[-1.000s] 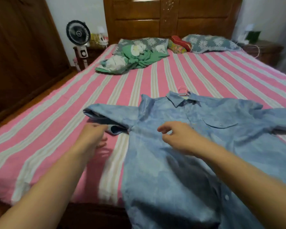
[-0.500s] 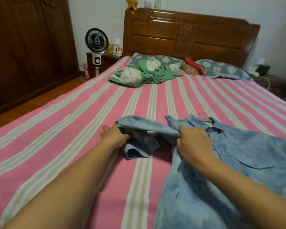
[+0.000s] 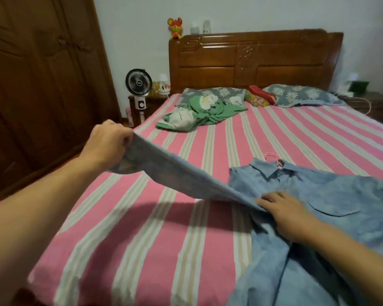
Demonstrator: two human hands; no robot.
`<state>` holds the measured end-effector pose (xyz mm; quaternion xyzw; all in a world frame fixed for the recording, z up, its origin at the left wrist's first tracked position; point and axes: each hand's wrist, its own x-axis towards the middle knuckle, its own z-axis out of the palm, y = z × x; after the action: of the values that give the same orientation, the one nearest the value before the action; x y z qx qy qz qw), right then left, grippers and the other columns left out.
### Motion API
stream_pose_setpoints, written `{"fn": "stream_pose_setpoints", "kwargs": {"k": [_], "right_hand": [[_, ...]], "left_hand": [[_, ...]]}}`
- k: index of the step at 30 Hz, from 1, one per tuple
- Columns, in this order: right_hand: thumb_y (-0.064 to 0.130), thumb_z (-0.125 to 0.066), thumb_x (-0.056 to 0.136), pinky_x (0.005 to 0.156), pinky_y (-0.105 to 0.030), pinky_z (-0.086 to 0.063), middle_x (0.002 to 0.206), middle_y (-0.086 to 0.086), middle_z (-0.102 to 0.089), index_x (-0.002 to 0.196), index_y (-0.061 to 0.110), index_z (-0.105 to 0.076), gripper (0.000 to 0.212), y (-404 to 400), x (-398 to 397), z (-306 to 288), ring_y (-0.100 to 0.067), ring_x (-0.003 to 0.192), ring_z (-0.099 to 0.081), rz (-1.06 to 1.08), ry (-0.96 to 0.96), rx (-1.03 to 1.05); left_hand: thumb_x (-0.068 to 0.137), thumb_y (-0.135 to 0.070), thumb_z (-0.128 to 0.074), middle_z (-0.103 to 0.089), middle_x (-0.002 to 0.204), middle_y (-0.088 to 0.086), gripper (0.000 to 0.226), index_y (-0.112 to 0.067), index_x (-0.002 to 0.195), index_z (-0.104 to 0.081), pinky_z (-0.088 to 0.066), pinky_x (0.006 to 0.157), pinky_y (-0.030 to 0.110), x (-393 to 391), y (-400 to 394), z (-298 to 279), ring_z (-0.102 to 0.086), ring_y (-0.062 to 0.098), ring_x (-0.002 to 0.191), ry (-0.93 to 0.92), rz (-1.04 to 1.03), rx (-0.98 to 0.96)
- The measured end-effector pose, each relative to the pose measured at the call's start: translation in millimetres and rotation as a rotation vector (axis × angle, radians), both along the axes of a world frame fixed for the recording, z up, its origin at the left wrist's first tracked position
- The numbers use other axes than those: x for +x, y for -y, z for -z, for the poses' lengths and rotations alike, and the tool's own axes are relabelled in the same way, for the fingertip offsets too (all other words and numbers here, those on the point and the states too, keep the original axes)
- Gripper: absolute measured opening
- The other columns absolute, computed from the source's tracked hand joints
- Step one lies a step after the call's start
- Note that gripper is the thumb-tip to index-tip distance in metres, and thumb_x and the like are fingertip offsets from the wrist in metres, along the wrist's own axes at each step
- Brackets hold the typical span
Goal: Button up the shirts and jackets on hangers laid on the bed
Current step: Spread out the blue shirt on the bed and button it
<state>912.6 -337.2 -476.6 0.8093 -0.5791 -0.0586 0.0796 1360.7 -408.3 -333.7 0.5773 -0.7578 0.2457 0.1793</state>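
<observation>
The blue shirt (image 3: 332, 195) was soft, matt cloth, faintly mottled like washed denim, and its sleeve (image 3: 177, 173) hung limp and thin. The pink hanger (image 3: 272, 156) at the collar looked like smooth plastic. The bedsheet (image 3: 153, 228) was a matt woven cloth in pink, white and tan stripes. The headboard (image 3: 252, 60) was carved wood with a glossy varnish; the wardrobe (image 3: 42, 85) was darker wood, less shiny. The pillows (image 3: 296, 96) were printed cloth, and the green garment (image 3: 212, 111) was crumpled soft fabric.
</observation>
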Motion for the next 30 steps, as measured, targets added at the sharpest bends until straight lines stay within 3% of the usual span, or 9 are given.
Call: {"fn": "stream_pose_setpoints", "kwargs": {"k": [3, 9, 14, 17, 19, 23, 25, 27, 30], "right_hand": [[0.025, -0.061, 0.093, 0.110, -0.021, -0.029, 0.148, 0.008, -0.045, 0.150, 0.033, -0.040, 0.061, 2, 26, -24, -0.016, 0.138, -0.042, -0.073, 0.247, 0.267], [0.045, -0.055, 0.097, 0.103, -0.048, -0.051, 0.139, -0.006, -0.061, 0.144, 0.026, -0.048, 0.052, -30, -2, -101, -0.026, 0.122, -0.064, 0.181, 1.966, 0.478], [0.068, -0.036, 0.097, 0.099, -0.058, -0.049, 0.136, -0.020, -0.061, 0.141, 0.011, -0.053, 0.074, -84, -114, -103, -0.041, 0.123, -0.060, 0.229, 2.650, 0.257], [0.057, -0.047, 0.097, 0.068, -0.040, -0.060, 0.127, -0.019, -0.063, 0.124, 0.011, -0.056, 0.054, -111, -178, -54, -0.030, 0.102, -0.067, 0.751, 2.525, 0.065], [0.042, -0.053, 0.097, 0.073, -0.034, -0.053, 0.122, -0.016, -0.058, 0.120, 0.018, -0.054, 0.033, -120, -199, -18, -0.026, 0.088, -0.060, 1.030, 2.247, 0.114], [0.017, -0.059, 0.098, 0.057, -0.026, -0.053, 0.095, -0.007, -0.069, 0.100, 0.014, -0.063, 0.005, -98, -188, -2, -0.016, 0.070, -0.063, 1.108, 1.893, 0.184], [0.004, -0.064, 0.093, 0.066, -0.036, -0.061, 0.091, -0.013, -0.072, 0.114, -0.001, -0.064, 0.022, -80, -177, -1, -0.023, 0.076, -0.071, 1.069, 1.666, 0.179], [-0.003, -0.066, 0.088, 0.083, -0.045, -0.059, 0.113, -0.018, -0.066, 0.137, -0.001, -0.051, 0.051, -72, -168, -6, -0.031, 0.093, -0.068, 1.031, 1.408, 0.138], [-0.001, -0.067, 0.092, 0.070, -0.035, -0.056, 0.110, -0.010, -0.058, 0.145, 0.017, -0.046, 0.060, -84, -155, -17, -0.022, 0.080, -0.059, 0.899, 1.470, 0.018]], "left_hand": [[0.064, 0.006, -0.074, -0.064, 0.075, 0.006, 0.026, -0.018, 0.065, -0.063, -0.047, 0.069, 0.043, -4, -26, -52, -0.056, 0.032, 0.077, 0.061, 0.086, -0.161], [0.088, -0.017, -0.068, -0.071, 0.114, 0.001, 0.010, -0.021, 0.087, -0.076, -0.039, 0.105, 0.051, -182, -49, -97, -0.061, 0.032, 0.116, 0.314, 0.623, -0.526], [0.088, -0.021, -0.065, -0.036, 0.161, 0.012, 0.044, -0.031, 0.132, -0.065, -0.025, 0.120, 0.053, -357, -98, -5, -0.033, 0.038, 0.147, 0.274, 0.923, -0.255], [0.082, -0.024, -0.052, -0.047, 0.150, 0.018, 0.050, -0.021, 0.131, -0.063, -0.040, 0.108, 0.055, -354, -121, 92, -0.048, 0.041, 0.132, -0.039, 0.751, 0.004], [0.085, -0.044, -0.052, -0.036, 0.156, 0.019, 0.063, -0.024, 0.144, -0.048, -0.038, 0.111, 0.056, -326, -127, 141, -0.040, 0.043, 0.139, -0.194, 0.394, 0.244], [0.058, -0.088, -0.061, -0.011, 0.163, 0.015, 0.125, -0.033, 0.158, -0.009, -0.030, 0.118, 0.052, -286, -113, 180, -0.020, 0.038, 0.150, -0.368, -0.067, 0.787], [0.061, -0.073, -0.077, -0.029, 0.150, 0.017, 0.112, -0.034, 0.153, -0.028, -0.037, 0.113, 0.046, -283, -94, 184, -0.037, 0.041, 0.139, -0.416, -0.015, 0.815], [0.076, -0.033, -0.078, -0.050, 0.120, 0.010, 0.052, -0.038, 0.125, -0.062, -0.048, 0.095, 0.038, -281, -83, 181, -0.057, 0.038, 0.115, -0.430, 0.166, 0.737], [0.070, 0.003, -0.061, -0.055, 0.090, 0.006, 0.036, -0.023, 0.090, -0.076, -0.047, 0.072, 0.037, -248, -62, 150, -0.063, 0.036, 0.088, -0.321, 0.236, 0.539]]}}
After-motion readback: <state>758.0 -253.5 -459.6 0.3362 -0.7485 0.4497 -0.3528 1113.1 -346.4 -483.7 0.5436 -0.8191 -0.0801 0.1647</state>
